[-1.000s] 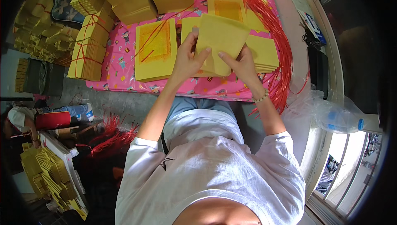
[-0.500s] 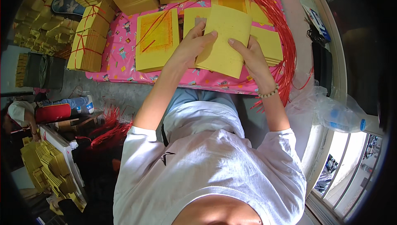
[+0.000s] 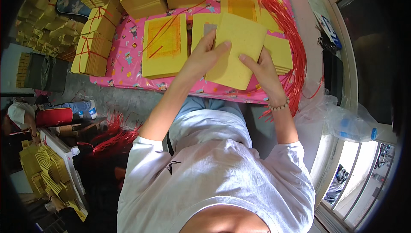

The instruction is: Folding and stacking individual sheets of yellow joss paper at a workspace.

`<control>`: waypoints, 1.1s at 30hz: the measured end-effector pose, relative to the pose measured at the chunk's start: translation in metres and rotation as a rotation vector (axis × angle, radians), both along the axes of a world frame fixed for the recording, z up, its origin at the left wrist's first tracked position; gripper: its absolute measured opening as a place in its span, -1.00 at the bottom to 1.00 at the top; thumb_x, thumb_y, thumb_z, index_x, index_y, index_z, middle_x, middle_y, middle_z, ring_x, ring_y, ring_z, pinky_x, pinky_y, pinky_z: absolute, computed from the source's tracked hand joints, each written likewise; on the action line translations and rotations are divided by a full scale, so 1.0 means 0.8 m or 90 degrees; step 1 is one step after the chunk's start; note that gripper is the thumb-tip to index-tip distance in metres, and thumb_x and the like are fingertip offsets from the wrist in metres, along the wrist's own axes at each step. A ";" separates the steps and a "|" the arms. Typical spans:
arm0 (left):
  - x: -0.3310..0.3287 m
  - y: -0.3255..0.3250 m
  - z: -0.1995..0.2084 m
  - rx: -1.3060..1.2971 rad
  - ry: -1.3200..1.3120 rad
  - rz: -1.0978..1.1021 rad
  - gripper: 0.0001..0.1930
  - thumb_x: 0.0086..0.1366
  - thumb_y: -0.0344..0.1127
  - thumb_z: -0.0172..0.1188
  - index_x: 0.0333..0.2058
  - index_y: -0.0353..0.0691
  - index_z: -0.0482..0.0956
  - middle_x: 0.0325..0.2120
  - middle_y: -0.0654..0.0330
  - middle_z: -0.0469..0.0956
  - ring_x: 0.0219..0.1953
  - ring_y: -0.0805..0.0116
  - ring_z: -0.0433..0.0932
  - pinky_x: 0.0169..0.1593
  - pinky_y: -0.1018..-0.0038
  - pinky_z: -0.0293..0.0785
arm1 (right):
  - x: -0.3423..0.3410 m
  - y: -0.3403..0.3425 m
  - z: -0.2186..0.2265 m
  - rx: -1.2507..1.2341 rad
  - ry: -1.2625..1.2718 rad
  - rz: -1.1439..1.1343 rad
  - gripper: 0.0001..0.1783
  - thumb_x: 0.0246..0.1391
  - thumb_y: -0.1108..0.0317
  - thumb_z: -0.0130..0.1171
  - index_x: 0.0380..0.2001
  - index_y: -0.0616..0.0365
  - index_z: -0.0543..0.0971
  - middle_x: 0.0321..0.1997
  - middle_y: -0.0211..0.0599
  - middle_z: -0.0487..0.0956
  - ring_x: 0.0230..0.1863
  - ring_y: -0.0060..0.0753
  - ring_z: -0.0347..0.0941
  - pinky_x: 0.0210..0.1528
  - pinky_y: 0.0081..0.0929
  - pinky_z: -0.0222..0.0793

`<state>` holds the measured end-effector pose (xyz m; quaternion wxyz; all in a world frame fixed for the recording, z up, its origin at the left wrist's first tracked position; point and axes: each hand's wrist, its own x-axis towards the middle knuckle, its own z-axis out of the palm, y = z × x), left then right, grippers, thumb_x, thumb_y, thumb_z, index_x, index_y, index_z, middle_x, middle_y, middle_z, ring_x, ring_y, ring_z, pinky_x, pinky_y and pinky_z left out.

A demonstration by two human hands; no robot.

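Between both hands I hold a plain yellow paper sheet or thin packet [image 3: 239, 57], tilted above the near edge of the table; I cannot tell how many layers it has. My left hand [image 3: 207, 53] grips its left side, thumb on top. At its right side, my right hand [image 3: 262, 65] has its thumb on top and the fingers behind. Beneath and behind it lies a yellow stack with a grey patch [image 3: 209, 28], partly hidden. To the left lies a yellow stack with an orange printed square [image 3: 164, 40], loose red strands across it. Another printed stack [image 3: 239, 5] lies behind.
Tied yellow bundles [image 3: 89, 55] stand along the left of the pink patterned table cover [image 3: 122, 64]. Long red strands [image 3: 295, 49] hang over the right side, beside a yellow stack [image 3: 278, 53]. A plastic bottle [image 3: 353, 128] lies at right. Another person [image 3: 25, 115] works at far left.
The yellow paper and both hands appear slightly lower and to the right in the view. The whole scene has also shifted a little. My grip stays the same.
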<state>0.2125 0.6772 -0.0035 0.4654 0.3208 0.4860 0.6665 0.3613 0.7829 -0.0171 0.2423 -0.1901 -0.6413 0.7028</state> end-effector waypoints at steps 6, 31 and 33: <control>0.019 -0.008 -0.018 0.130 0.131 0.056 -0.63 0.31 -0.46 -0.02 0.09 -0.34 0.26 -0.09 0.17 0.45 -0.05 0.48 0.41 -0.01 0.56 0.35 | 0.013 -0.006 -0.003 0.023 0.000 0.008 -0.46 0.08 0.47 0.18 0.11 0.30 0.26 0.06 -0.25 0.44 0.07 -0.50 0.36 0.09 -0.53 0.30; 0.017 0.007 -0.021 0.007 -0.021 0.088 -0.75 0.33 -0.37 0.02 -0.05 -0.32 0.36 -0.18 0.17 0.51 -0.12 0.48 0.46 -0.07 0.53 0.38 | -0.008 -0.018 0.000 -0.037 -0.017 -0.076 -0.64 0.13 0.35 0.15 -0.05 0.33 0.44 -0.11 -0.28 0.55 -0.16 -0.58 0.49 -0.14 -0.61 0.42; 0.011 0.013 -0.021 -0.047 -0.065 0.075 -0.74 0.32 -0.36 0.03 -0.05 -0.32 0.38 -0.19 0.14 0.53 -0.16 0.43 0.51 -0.10 0.52 0.41 | -0.012 -0.014 -0.003 -0.069 -0.014 -0.072 -0.63 0.16 0.31 0.12 -0.04 0.33 0.44 -0.11 -0.28 0.55 -0.16 -0.59 0.48 -0.14 -0.63 0.41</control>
